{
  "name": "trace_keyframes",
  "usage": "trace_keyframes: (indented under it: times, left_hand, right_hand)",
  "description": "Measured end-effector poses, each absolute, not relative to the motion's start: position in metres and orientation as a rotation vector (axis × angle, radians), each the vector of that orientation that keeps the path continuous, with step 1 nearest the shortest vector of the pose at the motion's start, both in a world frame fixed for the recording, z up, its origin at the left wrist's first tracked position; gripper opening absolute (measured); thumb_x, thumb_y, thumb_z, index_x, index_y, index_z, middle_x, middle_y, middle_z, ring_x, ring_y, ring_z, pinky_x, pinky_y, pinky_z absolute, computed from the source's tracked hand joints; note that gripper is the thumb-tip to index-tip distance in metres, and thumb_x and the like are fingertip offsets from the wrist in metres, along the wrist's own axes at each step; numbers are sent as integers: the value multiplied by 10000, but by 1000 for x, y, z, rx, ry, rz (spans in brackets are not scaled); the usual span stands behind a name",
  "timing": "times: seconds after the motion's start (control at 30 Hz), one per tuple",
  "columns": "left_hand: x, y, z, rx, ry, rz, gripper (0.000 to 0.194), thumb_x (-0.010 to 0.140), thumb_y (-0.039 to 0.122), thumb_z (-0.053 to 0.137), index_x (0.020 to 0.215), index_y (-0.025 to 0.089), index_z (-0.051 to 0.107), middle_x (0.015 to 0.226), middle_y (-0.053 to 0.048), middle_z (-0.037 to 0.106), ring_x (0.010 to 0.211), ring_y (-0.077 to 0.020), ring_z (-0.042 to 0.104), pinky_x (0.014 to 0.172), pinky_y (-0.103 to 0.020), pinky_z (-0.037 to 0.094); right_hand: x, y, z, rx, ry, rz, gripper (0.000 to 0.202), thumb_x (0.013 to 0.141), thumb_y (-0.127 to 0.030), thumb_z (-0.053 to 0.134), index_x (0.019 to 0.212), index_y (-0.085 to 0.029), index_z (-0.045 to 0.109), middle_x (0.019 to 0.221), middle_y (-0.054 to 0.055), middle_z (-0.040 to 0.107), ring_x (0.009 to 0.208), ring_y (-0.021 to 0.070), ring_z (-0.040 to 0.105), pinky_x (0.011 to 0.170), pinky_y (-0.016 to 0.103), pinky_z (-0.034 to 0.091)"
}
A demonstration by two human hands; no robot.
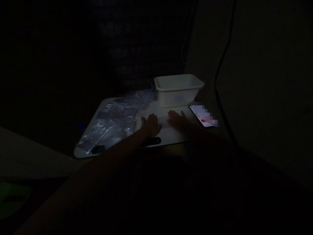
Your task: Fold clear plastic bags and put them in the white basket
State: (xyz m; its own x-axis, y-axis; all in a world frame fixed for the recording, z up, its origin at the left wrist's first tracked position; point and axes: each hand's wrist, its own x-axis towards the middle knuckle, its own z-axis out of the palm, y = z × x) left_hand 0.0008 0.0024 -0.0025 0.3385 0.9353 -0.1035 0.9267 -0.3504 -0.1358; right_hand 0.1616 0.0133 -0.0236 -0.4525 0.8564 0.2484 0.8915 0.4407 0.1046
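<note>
My left hand (151,125) lies with its fingers spread on the white board (172,137), at the left side of a small clear sheet (162,122). On the sheet's right side rests my right hand (178,120), its fingers flat and the thumb apart. A heap of clear plastic bags (113,120) covers the left part of the board, close to my left hand. Behind my hands stands a white tub (177,94). The scene is very dark, and the sheet's outline is faint.
A phone with a lit screen (204,116) lies at the right edge of the board. A dark cable (216,76) hangs down the wall on the right. Something green (12,195) is at the lower left.
</note>
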Motion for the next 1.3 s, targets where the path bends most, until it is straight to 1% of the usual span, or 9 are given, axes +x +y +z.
trace_keyframes:
  times: [0.1,0.23,0.33,0.5,0.67,0.8,0.97,1.1,1.3]
  left_hand:
    - [1,2,-3,-2523,-1764,261,600,785,418,72,1247,41,144,1314,-140,128,1199,-242,80,893,-520,119]
    - [0,3,-4,-2530,-1752,251,600,784,423,73,1250,51,143,1314,-140,126,1199,-250,75,888,-524,120]
    - [-1,5,-6,-2522,-1754,251,597,783,426,73,1252,64,145,1315,-134,129,1199,-253,70,888,-523,122]
    - [0,4,-7,-2515,-1746,246,589,787,420,65,1252,68,150,1315,-136,129,1199,-245,78,890,-517,121]
    - [0,3,-5,-2534,-1763,252,594,788,421,69,1251,56,141,1314,-141,125,1198,-249,79,888,-516,129]
    - [-3,4,-4,-2567,-1710,233,585,793,407,79,1247,44,143,1313,-147,127,1200,-244,72,891,-504,138]
    - [-7,3,-3,-2647,-1560,216,565,797,397,109,1245,57,155,1311,-137,150,1199,-232,80,908,-470,132]
    - [-8,3,-1,-2669,-1504,184,555,799,395,130,1249,72,142,1314,-131,141,1199,-230,81,913,-458,128]
    - [-9,1,-2,-2699,-1493,144,547,800,401,149,1246,85,154,1315,-130,141,1198,-225,92,916,-460,110]
  right_hand:
    - [171,14,-23,-1563,-2534,-334,408,827,-292,154,1125,-167,403,1227,116,362,1156,206,254,891,519,148]
    - [181,20,-29,-1557,-2524,-388,402,822,-291,184,1145,-137,366,1242,148,327,1147,229,265,873,549,153]
    - [185,25,-34,-1536,-2527,-415,395,816,-290,209,1154,-149,355,1237,136,339,1150,234,256,874,551,151]
    - [183,24,-36,-1548,-2473,-465,429,820,-312,187,1150,-92,352,1218,170,354,1130,240,287,869,551,152]
    - [182,24,-30,-1608,-2424,-435,466,823,-329,160,1120,-48,386,1193,185,382,1122,250,288,884,538,104]
    - [180,33,-18,-1687,-2427,-280,377,797,-301,248,1043,-121,470,1156,129,437,1082,244,331,865,525,176]
    - [169,38,-3,-1788,-2362,-54,279,717,-312,383,915,-218,555,1009,68,522,953,228,427,768,407,339]
    - [163,38,1,-1863,-2307,7,239,682,-331,422,810,-234,599,945,76,526,912,247,436,713,398,369]
    - [160,40,1,-1920,-2344,-4,262,673,-379,435,797,-235,615,971,90,509,906,265,430,700,412,374]
